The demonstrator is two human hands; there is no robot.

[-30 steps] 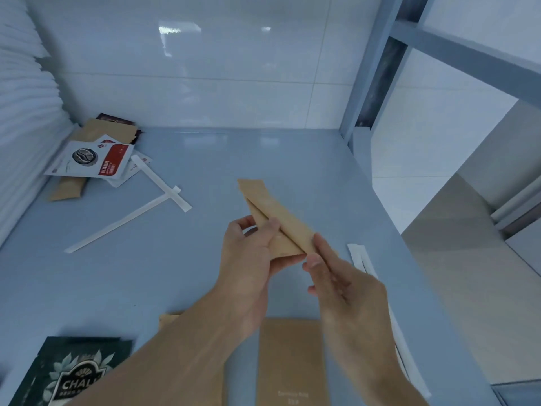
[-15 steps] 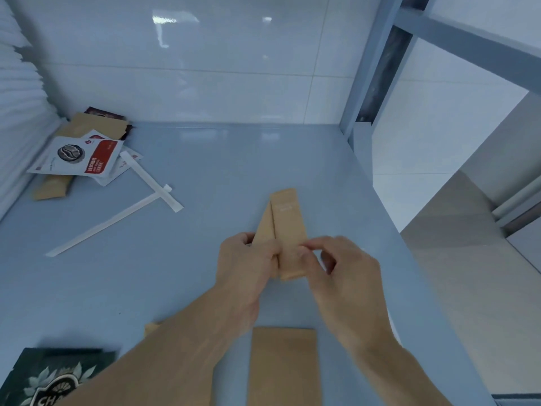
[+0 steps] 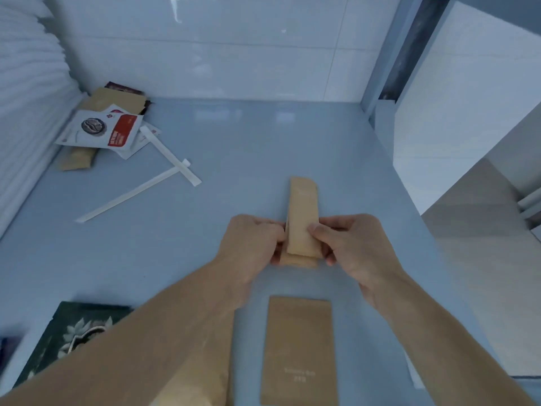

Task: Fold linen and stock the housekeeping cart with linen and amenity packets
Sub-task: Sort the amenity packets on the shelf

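Observation:
Two narrow brown paper packets [image 3: 303, 212] are stacked lengthwise above the grey-blue cart shelf [image 3: 234, 159]. My left hand [image 3: 251, 244] pinches their left edge near the lower end. My right hand [image 3: 348, 244] pinches the right edge, thumb on top. A wider brown packet [image 3: 298, 350] lies flat on the shelf just below my hands. Another brown packet [image 3: 202, 373] shows partly under my left forearm.
At the back left lie a white-and-red coffee sachet [image 3: 102, 131], brown packets [image 3: 112, 99] and two long white wrapped sticks [image 3: 131, 194]. White folded linen [image 3: 26, 92] is stacked along the left. A dark green tea packet [image 3: 73, 329] sits front left. The shelf's right edge drops to the floor.
The two packets swung from a slant to pointing straight away and are now aligned on top of each other. Both hands closed in on their lower end, one each side.

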